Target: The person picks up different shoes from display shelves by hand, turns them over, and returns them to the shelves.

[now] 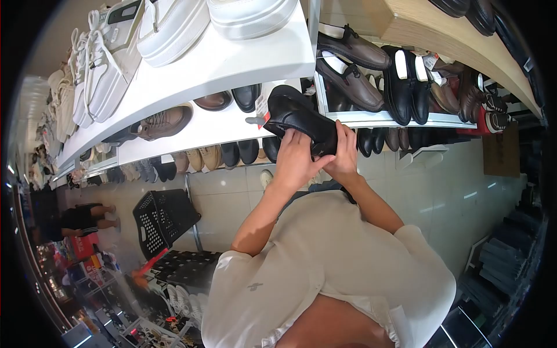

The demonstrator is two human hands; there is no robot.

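Observation:
A black leather shoe (297, 116) is held up in front of the lower shelf, between my two hands. My left hand (293, 161) has its fingers tucked into the shoe's opening, with the thumb along the side. Around the shoe's near end wraps my right hand (343, 152), fingers on its outer side. A white and red tag (262, 111) shows at the far left of the shoe. Right behind it, another dark shoe (247, 97) stands on the white shelf.
White sneakers (174, 29) stand on the upper white shelf (255, 61). To the right, brown loafers (351, 84) and black shoes (406, 87) fill a rack under a wooden shelf (452, 29). A black basket (165, 217) is on the left; a person (87, 219) is farther off.

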